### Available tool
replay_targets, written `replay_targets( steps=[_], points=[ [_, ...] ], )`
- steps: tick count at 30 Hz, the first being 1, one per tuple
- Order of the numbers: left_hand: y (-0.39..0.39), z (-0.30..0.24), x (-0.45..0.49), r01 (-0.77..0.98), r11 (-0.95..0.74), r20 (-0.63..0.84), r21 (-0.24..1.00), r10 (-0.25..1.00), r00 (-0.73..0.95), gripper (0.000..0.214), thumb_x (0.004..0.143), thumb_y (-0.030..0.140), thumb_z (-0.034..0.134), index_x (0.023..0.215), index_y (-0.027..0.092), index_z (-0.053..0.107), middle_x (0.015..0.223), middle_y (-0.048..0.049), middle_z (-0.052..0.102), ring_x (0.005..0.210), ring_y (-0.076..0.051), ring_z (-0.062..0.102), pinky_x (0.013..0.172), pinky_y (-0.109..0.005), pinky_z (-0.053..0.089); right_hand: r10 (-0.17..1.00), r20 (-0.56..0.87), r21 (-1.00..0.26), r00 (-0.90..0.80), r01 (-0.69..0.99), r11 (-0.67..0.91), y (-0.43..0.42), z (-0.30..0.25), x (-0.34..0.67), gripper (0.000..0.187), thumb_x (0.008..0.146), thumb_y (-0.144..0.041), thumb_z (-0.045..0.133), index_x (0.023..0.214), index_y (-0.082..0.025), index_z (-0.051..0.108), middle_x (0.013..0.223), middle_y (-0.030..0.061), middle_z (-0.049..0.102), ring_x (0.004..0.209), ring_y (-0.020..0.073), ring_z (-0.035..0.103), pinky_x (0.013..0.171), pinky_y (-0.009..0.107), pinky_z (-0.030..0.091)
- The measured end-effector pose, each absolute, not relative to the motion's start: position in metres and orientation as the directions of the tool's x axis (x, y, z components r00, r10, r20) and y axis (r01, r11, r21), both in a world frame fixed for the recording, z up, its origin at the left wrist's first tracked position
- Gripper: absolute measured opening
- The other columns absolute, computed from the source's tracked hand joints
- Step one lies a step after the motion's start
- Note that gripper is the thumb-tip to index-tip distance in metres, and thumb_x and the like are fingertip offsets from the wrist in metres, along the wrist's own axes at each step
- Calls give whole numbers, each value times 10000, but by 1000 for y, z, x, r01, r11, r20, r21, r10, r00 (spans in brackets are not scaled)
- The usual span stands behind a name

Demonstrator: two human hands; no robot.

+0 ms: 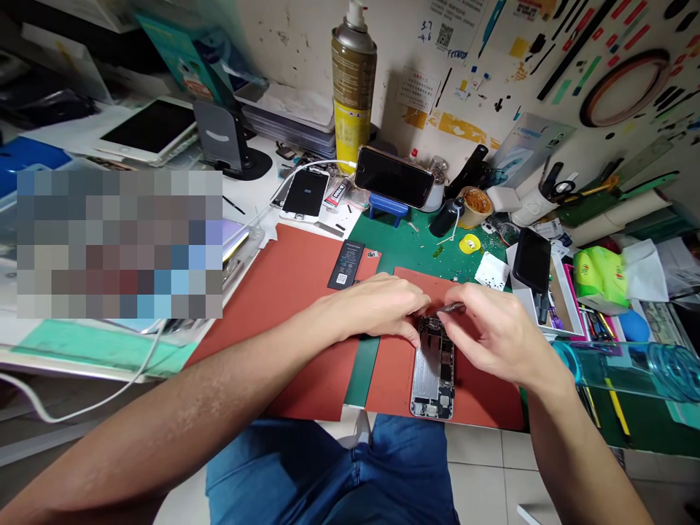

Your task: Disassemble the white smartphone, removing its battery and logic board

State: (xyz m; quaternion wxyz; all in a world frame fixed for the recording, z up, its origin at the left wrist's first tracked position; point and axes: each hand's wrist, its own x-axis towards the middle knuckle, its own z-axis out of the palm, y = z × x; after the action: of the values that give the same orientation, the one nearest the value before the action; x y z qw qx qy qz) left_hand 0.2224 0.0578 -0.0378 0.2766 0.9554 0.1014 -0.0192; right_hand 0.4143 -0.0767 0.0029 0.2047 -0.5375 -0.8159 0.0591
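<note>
An opened phone [432,372] lies on the red mat with its circuit board and bare silver tray showing. My left hand [383,310] reaches over its upper left edge, thumb against the side and bent fingers at the top end, steadying it. Above the phone's upper right corner, my right hand [489,332] is closed, pinching a small grey metal tool [451,308]. Most of that tool is hidden by the fingers, so its kind is unclear. A black phone battery [346,264] rests on the mat beyond my left wrist.
Behind the red mat [306,379], a phone on a blue stand [389,211] faces me, with a spray can [354,87] behind. A white-framed phone screen [306,194] lies to its left. On the right are a parts box [566,306] and a clear blue bottle [628,372].
</note>
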Motion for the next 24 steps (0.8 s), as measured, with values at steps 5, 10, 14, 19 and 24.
replay_targets(
  steps=[5,10,14,19,24],
  points=[
    [59,-38,223,214,-831,-105,513,187,977,336,931,502,847,901,211,683,927,-19,766,844,-229,730,608,-316,314,894,341,-290,-291,872,394,-75,-7,416,134,1102,-230,625,1007,-235,529,783,-36,593,622,122,525,582,277,380],
    [58,-39,222,203,-833,-89,515,184,979,334,944,496,837,901,203,681,915,-15,760,815,-213,718,597,-316,283,887,349,-289,-303,866,409,-75,-12,417,138,1087,-175,593,1010,-241,498,777,-39,558,593,119,491,555,268,367],
    [58,-38,223,206,-826,-96,525,183,978,349,922,508,858,921,200,693,921,-11,764,831,-213,719,598,-316,279,888,319,-312,-330,849,427,-75,-6,414,150,1076,-140,557,1001,-246,482,790,-28,577,590,121,492,549,267,382],
    [58,-37,223,216,-818,-104,533,190,976,346,904,491,881,951,201,699,964,-19,775,869,-226,727,605,-315,283,893,327,-293,-308,866,405,-75,-8,413,123,1071,-196,588,1013,-241,490,802,-18,612,622,130,565,566,267,416],
    [58,-40,222,189,-827,-66,530,182,981,335,922,485,862,907,207,675,915,-9,755,829,-220,722,599,-315,276,887,411,-267,-212,902,339,-76,-17,414,133,1076,-244,638,1020,-243,518,710,-50,617,548,120,569,519,262,372]
  ],
)
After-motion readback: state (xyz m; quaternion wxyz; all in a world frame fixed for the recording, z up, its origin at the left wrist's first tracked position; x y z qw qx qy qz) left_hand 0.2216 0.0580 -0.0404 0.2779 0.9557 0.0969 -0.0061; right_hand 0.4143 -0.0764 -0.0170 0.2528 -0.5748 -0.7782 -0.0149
